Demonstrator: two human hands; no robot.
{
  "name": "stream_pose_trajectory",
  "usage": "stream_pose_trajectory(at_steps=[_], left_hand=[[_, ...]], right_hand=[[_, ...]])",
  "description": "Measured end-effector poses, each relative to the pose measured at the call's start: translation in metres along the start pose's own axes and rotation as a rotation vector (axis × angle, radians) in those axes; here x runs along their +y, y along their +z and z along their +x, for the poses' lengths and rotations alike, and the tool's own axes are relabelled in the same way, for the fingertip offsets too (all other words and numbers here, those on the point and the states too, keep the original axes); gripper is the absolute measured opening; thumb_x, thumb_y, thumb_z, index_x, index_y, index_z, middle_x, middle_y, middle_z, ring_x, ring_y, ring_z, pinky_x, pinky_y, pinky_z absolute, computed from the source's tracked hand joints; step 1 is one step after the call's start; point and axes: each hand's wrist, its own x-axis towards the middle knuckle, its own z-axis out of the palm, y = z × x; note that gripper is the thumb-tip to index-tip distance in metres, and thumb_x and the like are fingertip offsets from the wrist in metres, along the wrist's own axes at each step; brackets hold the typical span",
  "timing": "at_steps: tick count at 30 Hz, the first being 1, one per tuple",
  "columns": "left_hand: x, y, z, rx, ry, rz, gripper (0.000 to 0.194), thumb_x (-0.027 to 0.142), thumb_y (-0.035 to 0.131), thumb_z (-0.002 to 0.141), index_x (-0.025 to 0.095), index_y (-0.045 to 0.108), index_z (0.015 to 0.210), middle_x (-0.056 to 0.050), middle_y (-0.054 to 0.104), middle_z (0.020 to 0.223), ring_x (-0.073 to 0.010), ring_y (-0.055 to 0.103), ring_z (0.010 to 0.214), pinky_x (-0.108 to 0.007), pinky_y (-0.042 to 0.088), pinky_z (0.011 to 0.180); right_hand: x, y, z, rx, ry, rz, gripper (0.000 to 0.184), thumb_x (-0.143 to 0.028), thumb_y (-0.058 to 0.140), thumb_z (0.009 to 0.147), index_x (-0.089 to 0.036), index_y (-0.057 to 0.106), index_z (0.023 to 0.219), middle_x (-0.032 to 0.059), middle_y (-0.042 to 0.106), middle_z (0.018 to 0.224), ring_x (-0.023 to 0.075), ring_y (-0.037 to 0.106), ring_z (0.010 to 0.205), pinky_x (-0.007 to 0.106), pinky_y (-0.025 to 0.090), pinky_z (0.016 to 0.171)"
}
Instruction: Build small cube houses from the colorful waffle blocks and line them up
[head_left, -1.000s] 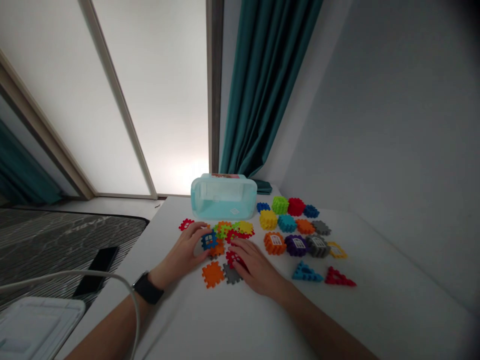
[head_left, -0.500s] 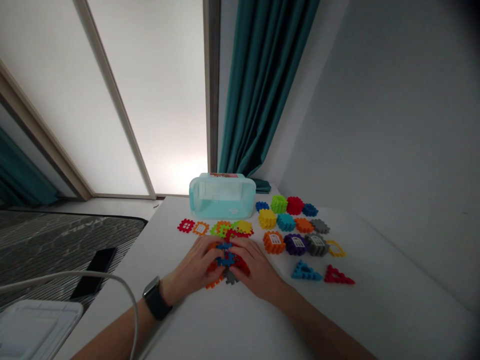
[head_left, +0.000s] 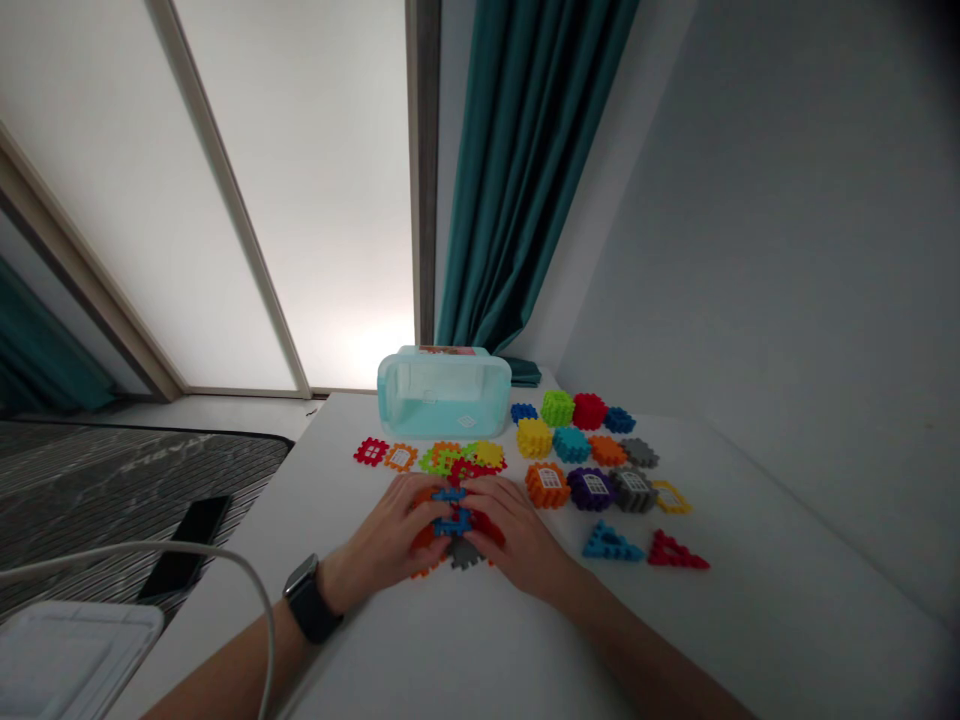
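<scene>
Both my hands close in on a small cluster of interlocking plastic tiles at the middle of the white table. My left hand [head_left: 409, 530], with a dark watch [head_left: 311, 598] at the wrist, curls around the cluster's left side, where orange shows under the fingers. From the right, my right hand [head_left: 514, 535] grips a red tile [head_left: 487, 528]. Blue tiles [head_left: 451, 522] stand between the fingertips. A grey tile [head_left: 465, 553] sits at the near side, low by the table. The fingers hide much of how the tiles join.
Beyond the hands lie loose red, orange, green and yellow tiles [head_left: 371, 452]. A clear teal bin [head_left: 445, 395] rests behind them. Stacks of coloured tiles [head_left: 572, 445] and blue and red triangles [head_left: 613, 542] fill the right. A white cable [head_left: 259, 590] arcs at the left.
My right fingers have shifted slightly around the red tile, and more of the grey tile shows at the near side. The blue tiles have moved very little.
</scene>
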Motion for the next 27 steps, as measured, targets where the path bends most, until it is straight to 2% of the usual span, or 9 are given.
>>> stream_pose_trajectory(at_steps=[4, 7, 13, 27], left_hand=[[-0.001, -0.004, -0.001, -0.003, -0.131, 0.009, 0.055, 0.023, 0.074, 0.080, 0.026, 0.052, 0.131, -0.013, 0.056, 0.130, -0.0296, 0.057, 0.119, -0.047, 0.052, 0.100], [-0.001, -0.010, 0.000, -0.025, -0.219, 0.017, 0.057, 0.028, 0.077, 0.079, 0.026, 0.053, 0.131, -0.013, 0.055, 0.131, -0.0312, 0.054, 0.122, -0.049, 0.048, 0.103], [-0.002, -0.012, 0.000, -0.034, -0.221, 0.027, 0.049, 0.030, 0.076, 0.081, 0.026, 0.058, 0.127, -0.012, 0.055, 0.132, -0.0309, 0.053, 0.123, -0.049, 0.047, 0.104], [0.000, -0.012, 0.001, -0.063, -0.248, 0.020, 0.051, 0.025, 0.077, 0.076, 0.025, 0.056, 0.123, -0.013, 0.057, 0.130, -0.0312, 0.055, 0.121, -0.048, 0.048, 0.103]], right_hand=[[0.000, -0.002, 0.000, 0.024, -0.001, 0.004, 0.026, -0.026, 0.058, 0.097, -0.024, 0.058, 0.123, 0.0111, 0.064, 0.131, 0.0263, 0.059, 0.123, 0.051, 0.048, 0.107], [0.000, -0.003, 0.000, 0.031, 0.001, -0.004, 0.025, -0.026, 0.058, 0.098, -0.024, 0.058, 0.123, 0.0109, 0.064, 0.132, 0.0263, 0.059, 0.123, 0.052, 0.048, 0.108], [0.003, -0.004, -0.001, 0.041, -0.002, -0.022, 0.028, -0.024, 0.057, 0.098, -0.025, 0.059, 0.125, 0.0106, 0.064, 0.133, 0.0257, 0.058, 0.125, 0.051, 0.048, 0.108], [0.002, -0.003, -0.001, 0.019, 0.002, -0.007, 0.029, -0.021, 0.055, 0.098, -0.026, 0.058, 0.127, 0.0107, 0.063, 0.135, 0.0255, 0.058, 0.126, 0.051, 0.048, 0.108]])
